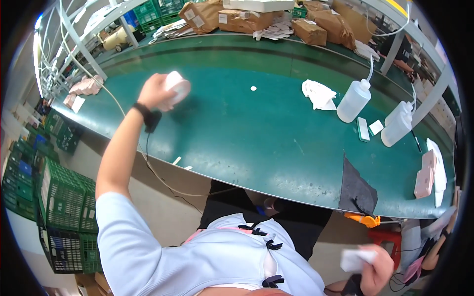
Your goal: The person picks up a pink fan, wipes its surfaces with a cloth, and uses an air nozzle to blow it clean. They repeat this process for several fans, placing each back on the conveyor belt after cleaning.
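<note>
Over the left part of the green table (232, 133), my left hand (155, 92) is closed around a small rounded white and pale pink object (179, 88). Motion blurs it, so its kind is unclear. A black wrist strap (143, 112) with a cord circles that wrist. Low at the right, off the table's front edge, my right hand (379, 271) pinches a small white folded piece (354, 260), blurred, perhaps cloth or paper. A small white disc (253, 88) lies alone on the far middle of the table.
A crumpled white cloth (318, 94) lies beside clear squeeze bottles (353, 101). Pink cases (425, 175) sit at the right end, more pink pieces (87, 86) at the far left. A dark cloth (356, 187) and orange tool (364, 219) mark the front edge. Green crates (66, 197) stand left.
</note>
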Motion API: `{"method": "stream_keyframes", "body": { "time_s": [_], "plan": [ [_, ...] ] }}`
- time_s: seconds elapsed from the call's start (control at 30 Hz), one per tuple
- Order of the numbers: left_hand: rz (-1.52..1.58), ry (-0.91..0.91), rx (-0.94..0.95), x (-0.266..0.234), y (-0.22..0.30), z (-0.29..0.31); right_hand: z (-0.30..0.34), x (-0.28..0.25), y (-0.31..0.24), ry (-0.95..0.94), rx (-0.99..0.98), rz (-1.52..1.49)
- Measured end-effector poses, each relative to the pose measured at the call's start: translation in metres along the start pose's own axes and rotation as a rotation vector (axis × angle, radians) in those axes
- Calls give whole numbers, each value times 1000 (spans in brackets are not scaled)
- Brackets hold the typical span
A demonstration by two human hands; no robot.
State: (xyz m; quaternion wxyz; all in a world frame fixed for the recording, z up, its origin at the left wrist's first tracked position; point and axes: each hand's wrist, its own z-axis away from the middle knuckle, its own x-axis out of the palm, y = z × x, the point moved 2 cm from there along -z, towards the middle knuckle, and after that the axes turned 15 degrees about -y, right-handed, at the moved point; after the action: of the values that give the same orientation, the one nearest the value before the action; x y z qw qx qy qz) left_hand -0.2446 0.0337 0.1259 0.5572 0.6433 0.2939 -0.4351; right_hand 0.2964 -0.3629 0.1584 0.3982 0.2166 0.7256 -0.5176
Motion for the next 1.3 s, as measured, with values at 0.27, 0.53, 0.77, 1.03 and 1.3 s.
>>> {"method": "stream_keyframes", "body": {
  "time_s": [0.27, 0.53, 0.77, 1.03, 1.3],
  "plan": [
    [232, 46, 659, 86, 121, 121, -143, 87, 16, 108, -200, -205],
    [525, -116, 699, 145, 153, 154, -175, 149, 4, -101, -643, 36],
    [340, -208, 822, 153, 168, 148, -184, 143, -19, -119, -751, 169],
    [340, -181, 820, 149, 171, 157, -161, 148, 5, -11, -629, 138],
    [649, -128, 930, 149, 171, 148, -158, 147, 47, 334, -458, -201]
  ]
}}
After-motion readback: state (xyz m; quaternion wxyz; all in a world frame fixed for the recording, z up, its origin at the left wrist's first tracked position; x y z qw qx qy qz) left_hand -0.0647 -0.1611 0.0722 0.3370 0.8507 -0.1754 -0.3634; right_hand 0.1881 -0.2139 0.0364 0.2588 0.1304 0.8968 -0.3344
